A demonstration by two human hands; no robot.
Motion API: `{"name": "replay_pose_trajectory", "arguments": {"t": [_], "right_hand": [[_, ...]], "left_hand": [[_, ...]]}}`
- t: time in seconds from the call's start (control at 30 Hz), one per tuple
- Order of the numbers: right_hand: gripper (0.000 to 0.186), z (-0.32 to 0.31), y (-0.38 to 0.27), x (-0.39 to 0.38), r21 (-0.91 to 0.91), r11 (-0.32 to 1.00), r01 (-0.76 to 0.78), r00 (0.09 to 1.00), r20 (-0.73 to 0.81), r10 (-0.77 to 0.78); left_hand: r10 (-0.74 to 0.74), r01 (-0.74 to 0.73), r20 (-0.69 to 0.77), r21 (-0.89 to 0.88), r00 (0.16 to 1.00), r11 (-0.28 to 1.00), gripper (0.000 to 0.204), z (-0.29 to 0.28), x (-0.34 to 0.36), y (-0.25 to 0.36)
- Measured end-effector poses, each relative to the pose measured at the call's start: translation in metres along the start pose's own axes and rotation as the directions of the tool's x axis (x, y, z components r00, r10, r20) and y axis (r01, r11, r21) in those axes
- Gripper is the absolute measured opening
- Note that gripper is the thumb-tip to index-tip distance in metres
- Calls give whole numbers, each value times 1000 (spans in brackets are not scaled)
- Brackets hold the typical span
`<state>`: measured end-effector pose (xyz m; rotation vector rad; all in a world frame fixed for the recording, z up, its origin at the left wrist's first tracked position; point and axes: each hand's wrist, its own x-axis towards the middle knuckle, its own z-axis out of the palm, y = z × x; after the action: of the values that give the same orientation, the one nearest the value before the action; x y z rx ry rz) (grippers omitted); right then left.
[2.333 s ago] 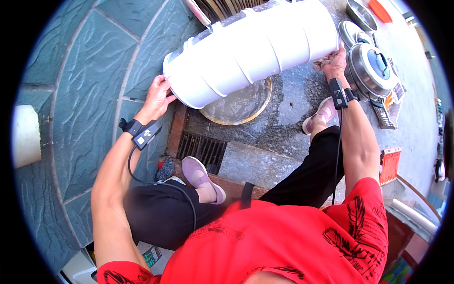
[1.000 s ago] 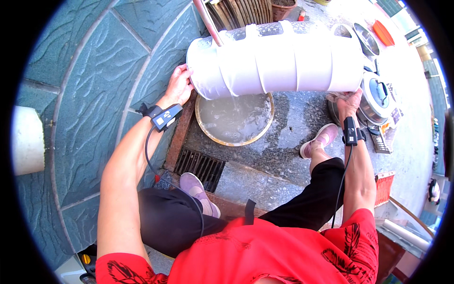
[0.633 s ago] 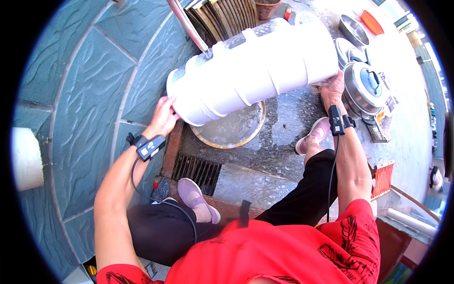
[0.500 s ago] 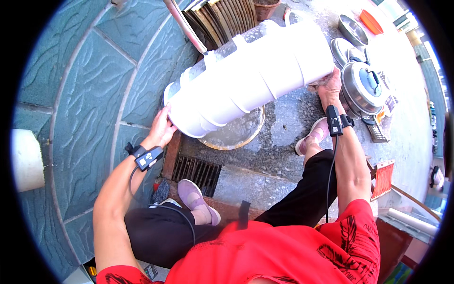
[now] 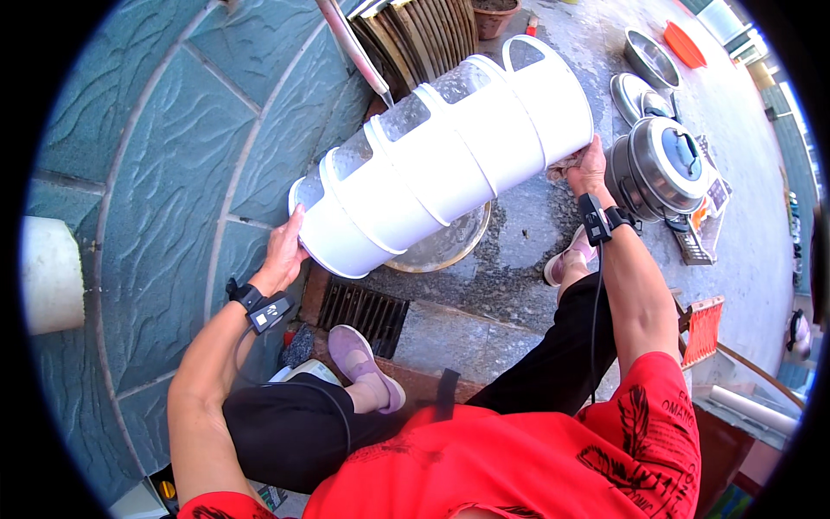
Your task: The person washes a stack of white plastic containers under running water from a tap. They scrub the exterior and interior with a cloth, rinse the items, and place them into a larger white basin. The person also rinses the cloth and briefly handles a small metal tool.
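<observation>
Over the round basin [image 5: 470, 251], a person's hands held a white ribbed cylinder [image 5: 467, 164] on its side, slanted with its left end lower and nearer the body. The left hand [image 5: 284, 248] was clamped on that end's rim; the right hand [image 5: 590, 170] bore the other end from beneath, its fingertips partly hidden beside something crumpled and brownish. A pipe [image 5: 353, 45] ended just beside the cylinder's wet upper side. The handling seemed partway along: the upper side was already wetted, but the cylinder was not yet set down; what remained inside could not be told. A second earlier it had lain nearly level, with water falling into the basin; now it sloped more steeply and no stream showed.
</observation>
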<state>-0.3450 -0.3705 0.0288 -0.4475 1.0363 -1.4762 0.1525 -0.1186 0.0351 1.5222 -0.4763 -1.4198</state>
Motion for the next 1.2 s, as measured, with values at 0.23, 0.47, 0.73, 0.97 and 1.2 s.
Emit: {"name": "replay_pose_trajectory", "arguments": {"t": [0.23, 0.47, 0.73, 0.97, 1.2], "right_hand": [[26, -39, -2, 33, -152, 987, -49, 997, -62, 40], [28, -27, -25, 19, -440, 891, 115, 987, -52, -153], [25, 7, -55, 1, -399, 899, 179, 982, 14, -190], [26, -1, -53, -7, -189, 976, 110, 993, 58, -101], [21, -6, -48, -7, -6, 996, 94, 993, 73, -93]], "left_hand": [[49, -49, -5, -11, 999, 999, 52, 19, -2, -12], [18, -21, 98, 21, 995, 1000, 49, 29, -13, -42], [-106, 66, 255, 160, 961, 985, 51, 39, -35, -49], [-200, 200, 190, 19, 961, 980, 66, 29, -15, -24], [-276, 262, 228, 89, 934, 961, 59, 28, -7, -13]]}}
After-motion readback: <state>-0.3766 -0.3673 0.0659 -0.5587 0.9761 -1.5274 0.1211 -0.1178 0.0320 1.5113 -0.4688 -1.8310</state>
